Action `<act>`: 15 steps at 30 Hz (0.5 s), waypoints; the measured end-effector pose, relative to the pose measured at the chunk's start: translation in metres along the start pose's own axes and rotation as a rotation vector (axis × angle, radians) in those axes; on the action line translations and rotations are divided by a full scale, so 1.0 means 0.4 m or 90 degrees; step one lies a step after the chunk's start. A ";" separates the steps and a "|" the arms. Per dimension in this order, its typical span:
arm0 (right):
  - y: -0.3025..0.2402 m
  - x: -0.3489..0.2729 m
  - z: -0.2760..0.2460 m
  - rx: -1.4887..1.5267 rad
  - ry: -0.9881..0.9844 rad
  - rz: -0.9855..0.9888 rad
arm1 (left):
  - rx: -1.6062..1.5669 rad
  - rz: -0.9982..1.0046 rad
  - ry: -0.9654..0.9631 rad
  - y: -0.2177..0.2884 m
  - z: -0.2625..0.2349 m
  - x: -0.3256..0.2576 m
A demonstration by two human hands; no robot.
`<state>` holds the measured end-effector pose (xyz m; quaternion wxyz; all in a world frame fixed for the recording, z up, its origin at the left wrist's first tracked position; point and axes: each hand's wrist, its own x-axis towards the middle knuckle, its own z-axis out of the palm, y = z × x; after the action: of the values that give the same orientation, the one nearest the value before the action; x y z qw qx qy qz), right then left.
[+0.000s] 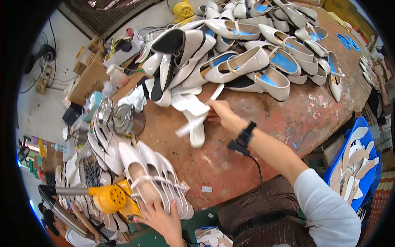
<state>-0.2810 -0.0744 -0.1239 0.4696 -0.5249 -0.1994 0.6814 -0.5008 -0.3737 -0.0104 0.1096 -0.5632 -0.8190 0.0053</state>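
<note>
My left hand (162,218) rests with fingers spread on the heel end of a row of white strapped shoes (142,177), at the near left of the table. Farther off, my right hand (224,113) has its fingers pinched around a slim white insole (217,92), whose end sticks up past them. Beside those fingers lies a loose stack of white insoles (191,105), one of its strips blurred. Just beyond, a large heap of white shoes (238,66) with blue and beige linings covers the far table.
A metal pot (129,119) with a lid stands left of the insoles. A yellow lamp-like device (111,198) on a grey arm is close to my left hand. On the right, a blue crate (329,173) holds beige insoles. A cable hangs from my right wristband.
</note>
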 end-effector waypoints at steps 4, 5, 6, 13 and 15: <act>-0.008 -0.081 -0.152 0.180 -0.003 0.002 | -0.218 0.080 0.156 0.141 -0.104 0.071; -0.027 -0.116 -0.193 0.208 0.004 0.010 | -0.358 0.122 0.116 0.195 -0.111 0.089; -0.042 -0.144 -0.244 0.257 -0.043 0.066 | -0.502 0.163 0.071 0.291 -0.147 0.129; -0.116 -0.414 -0.424 -0.147 0.082 -0.105 | -0.901 0.427 -0.001 0.954 0.035 0.498; -0.109 -0.485 -0.492 -0.157 0.055 -0.115 | -0.986 0.330 -0.150 1.041 0.091 0.575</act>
<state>-0.0832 -0.2619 -0.0607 0.4696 -0.5872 -0.3074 0.5833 -0.2024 -0.0047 -0.0610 -0.4011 -0.6461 -0.4408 -0.4768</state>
